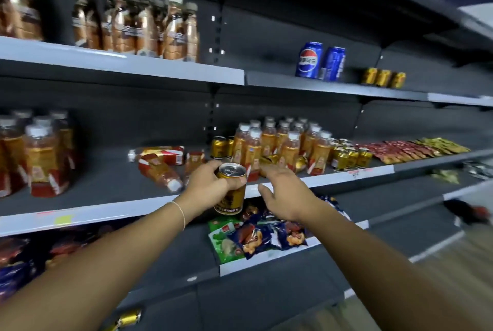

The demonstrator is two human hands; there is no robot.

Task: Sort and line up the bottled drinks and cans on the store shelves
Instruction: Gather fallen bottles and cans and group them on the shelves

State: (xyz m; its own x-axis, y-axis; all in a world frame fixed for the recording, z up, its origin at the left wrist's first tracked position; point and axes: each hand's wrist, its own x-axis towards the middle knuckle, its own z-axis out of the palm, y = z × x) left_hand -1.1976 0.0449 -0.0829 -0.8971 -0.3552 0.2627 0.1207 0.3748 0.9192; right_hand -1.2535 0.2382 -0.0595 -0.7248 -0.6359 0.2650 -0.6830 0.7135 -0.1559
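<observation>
Head view: gold can [231, 189], near upright, with a silver pull-tab top and a dark text band at its base. Left hand [206, 184] grips it, fingers [213, 167] and thumb curled round its upper wall, just before the middle shelf [333, 178]. Right hand [285, 193] holds nothing; its extended fingers [273, 170] lie just right of the can, near a tipped gold can [269, 160].

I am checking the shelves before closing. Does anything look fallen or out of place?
Yes. On the middle shelf some bottles lie on their sides, and tipped gold cans lie in front of the standing bottles. Another gold can lies on its side on the bottom shelf.
</observation>
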